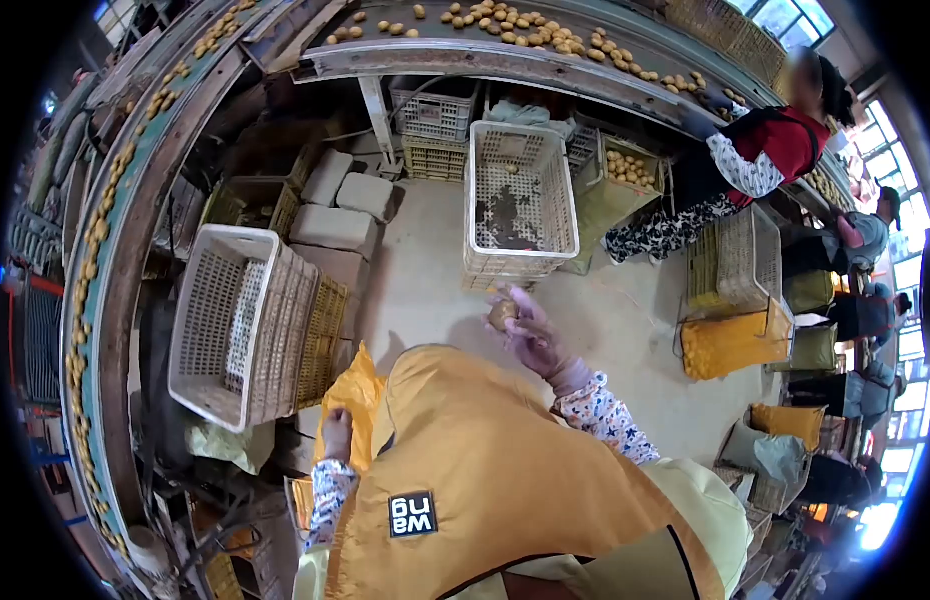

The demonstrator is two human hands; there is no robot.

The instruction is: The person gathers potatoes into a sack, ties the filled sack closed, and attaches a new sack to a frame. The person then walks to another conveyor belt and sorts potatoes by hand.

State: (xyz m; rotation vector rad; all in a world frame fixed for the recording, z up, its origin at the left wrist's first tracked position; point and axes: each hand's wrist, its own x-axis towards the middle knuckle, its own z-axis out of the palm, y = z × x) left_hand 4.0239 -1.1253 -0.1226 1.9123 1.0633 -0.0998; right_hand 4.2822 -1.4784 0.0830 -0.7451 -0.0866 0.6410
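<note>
My right hand (533, 338), in a thin pinkish glove, is closed around a potato (503, 316) in front of my orange apron (465, 430). Just beyond it stands a white plastic crate (575, 215) on another crate, with dark bits and a small potato at its bottom. At my left side, my left hand (337, 436) grips the edge of an orange plastic bag (357, 395); most of the bag hangs beside the apron. Left of that hand is a second white crate (260, 375), its mesh floor visible, next to a yellow crate (323, 340).
Potatoes ride a conveyor (435, 58) across the back and another belt (110, 215) on the left. A co-worker in red (775, 150) stands at the back right near a potato-filled sack (630, 170). Concrete blocks (335, 228) and a full orange sack (730, 345) border the floor.
</note>
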